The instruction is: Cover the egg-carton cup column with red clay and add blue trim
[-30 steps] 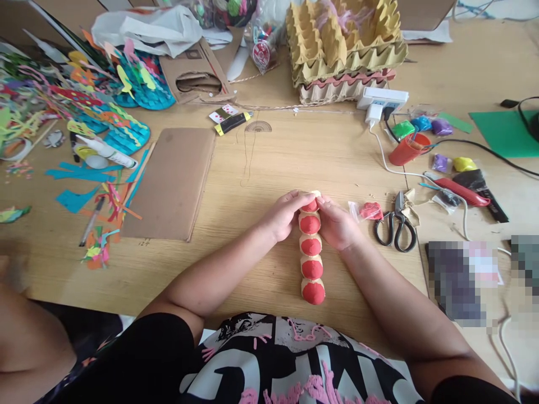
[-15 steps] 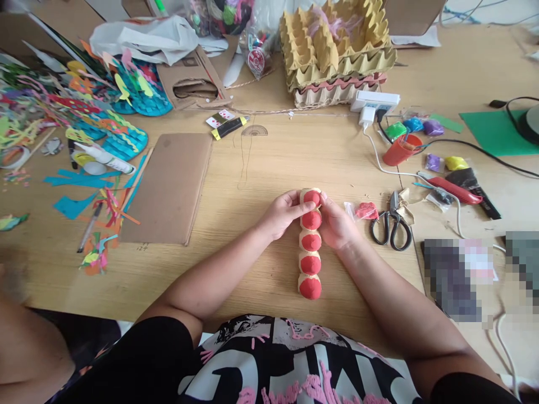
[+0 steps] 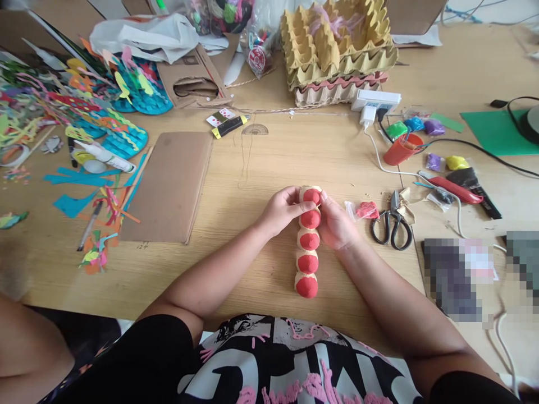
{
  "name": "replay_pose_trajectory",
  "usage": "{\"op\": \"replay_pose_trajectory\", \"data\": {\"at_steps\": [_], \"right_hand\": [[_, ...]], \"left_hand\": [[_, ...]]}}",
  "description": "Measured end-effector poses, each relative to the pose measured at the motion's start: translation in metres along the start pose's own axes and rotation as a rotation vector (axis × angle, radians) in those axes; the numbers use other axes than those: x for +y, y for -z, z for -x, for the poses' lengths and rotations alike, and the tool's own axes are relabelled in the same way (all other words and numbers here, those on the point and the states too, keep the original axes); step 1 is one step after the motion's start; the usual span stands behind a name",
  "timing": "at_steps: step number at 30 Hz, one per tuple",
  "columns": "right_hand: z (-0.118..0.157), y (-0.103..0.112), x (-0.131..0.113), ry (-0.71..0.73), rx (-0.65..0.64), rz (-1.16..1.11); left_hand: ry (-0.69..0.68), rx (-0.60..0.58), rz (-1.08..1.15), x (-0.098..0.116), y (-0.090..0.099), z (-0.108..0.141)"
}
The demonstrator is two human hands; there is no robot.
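Between my hands is an egg carton strip [image 3: 309, 241], a row of several pale cups whose domed tops are covered in red. It points lengthwise toward my body. My left hand [image 3: 283, 212] grips its far end from the left, with the thumb lying across the top near the first two domes. On the other side, my right hand [image 3: 336, 220] pinches the far end at its right edge; some of its fingers are hidden beneath or behind the strip. A packet of red clay [image 3: 367, 210] and black-handled scissors [image 3: 393, 221] lie just right of my right hand.
Stacked egg trays [image 3: 337, 62] stand at the back beside a white power strip [image 3: 376, 100] with trailing cables. An orange cup [image 3: 402, 149] leans at right. Brown cardboard [image 3: 168, 188] and colourful paper scraps [image 3: 76, 177] lie left. Another person's arm [image 3: 29, 348] shows at lower left.
The near end of the egg carton strip has swung slightly left, so the strip now lies a little tilted. Both hands keep their hold at its far end.
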State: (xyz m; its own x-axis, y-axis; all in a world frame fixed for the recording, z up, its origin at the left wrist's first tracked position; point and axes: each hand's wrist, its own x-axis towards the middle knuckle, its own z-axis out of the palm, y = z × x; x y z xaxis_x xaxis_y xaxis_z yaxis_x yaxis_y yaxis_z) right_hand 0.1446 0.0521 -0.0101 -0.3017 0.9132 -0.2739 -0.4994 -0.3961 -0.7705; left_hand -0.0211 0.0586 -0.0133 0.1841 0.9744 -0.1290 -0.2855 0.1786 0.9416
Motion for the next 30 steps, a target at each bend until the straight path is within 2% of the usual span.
{"op": "replay_pose_trajectory", "data": {"at_steps": [2, 4, 8, 12, 20, 30], "right_hand": [[0.000, 0.000, -0.002, 0.016, -0.003, 0.017], [-0.001, 0.001, -0.003, 0.021, -0.025, 0.049], [-0.003, 0.007, -0.006, 0.035, -0.060, 0.157], [-0.007, 0.017, -0.008, 0.119, -0.009, 0.323], [-0.005, 0.020, -0.015, 0.300, 0.072, 0.675], [-0.002, 0.016, -0.021, 0.385, 0.058, 0.801]], "left_hand": [[0.078, -0.107, 0.152, 0.002, 0.001, -0.001], [0.135, -0.146, 0.254, 0.004, 0.002, -0.002], [0.188, -0.086, 0.327, 0.005, 0.004, -0.001], [0.212, -0.067, 0.378, 0.006, 0.002, -0.002], [0.230, -0.093, 0.362, 0.005, 0.004, -0.002], [0.235, -0.130, 0.298, 0.008, 0.009, -0.002]]}}
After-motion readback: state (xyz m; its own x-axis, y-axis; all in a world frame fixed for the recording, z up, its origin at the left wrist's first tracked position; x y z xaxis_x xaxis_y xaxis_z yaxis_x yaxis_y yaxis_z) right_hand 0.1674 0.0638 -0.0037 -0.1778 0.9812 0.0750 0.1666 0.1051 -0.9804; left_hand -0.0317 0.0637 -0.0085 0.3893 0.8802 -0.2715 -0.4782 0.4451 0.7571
